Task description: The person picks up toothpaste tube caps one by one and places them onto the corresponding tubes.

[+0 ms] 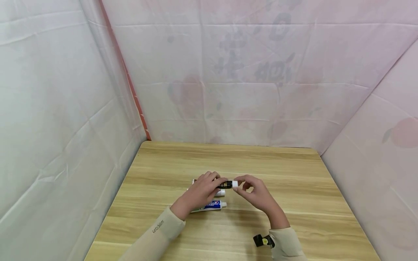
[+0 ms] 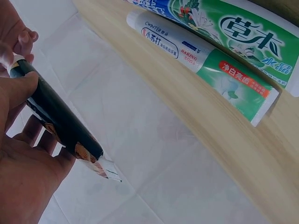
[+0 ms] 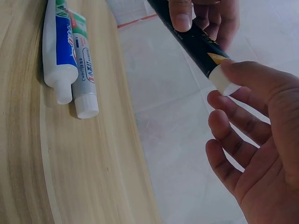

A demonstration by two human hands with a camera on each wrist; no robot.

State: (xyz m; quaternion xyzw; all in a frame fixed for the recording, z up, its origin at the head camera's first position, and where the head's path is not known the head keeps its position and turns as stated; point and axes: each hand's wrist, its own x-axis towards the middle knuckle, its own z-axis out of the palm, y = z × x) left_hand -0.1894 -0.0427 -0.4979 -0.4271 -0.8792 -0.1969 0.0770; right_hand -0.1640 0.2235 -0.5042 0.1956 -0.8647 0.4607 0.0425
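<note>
My left hand (image 1: 203,189) grips a black toothpaste tube (image 2: 60,114) around its body, holding it above the table. At the tube's right end is a white cap (image 3: 223,80), which my right hand (image 1: 256,193) pinches between thumb and forefinger. The other right fingers are loosely bent, apart from the tube, in the right wrist view. Under and near the left hand lie a blue, white and green toothpaste tube (image 1: 213,205) and a silver and green toothpaste tube (image 3: 85,65), side by side. Both have white caps pointing right. The left hand partly hides them in the head view.
The tubes lie on a wood-grain table (image 1: 156,163). Pale printed cloth (image 1: 241,108) hangs behind it and along both sides. A small black device (image 1: 263,240) is strapped at the right wrist.
</note>
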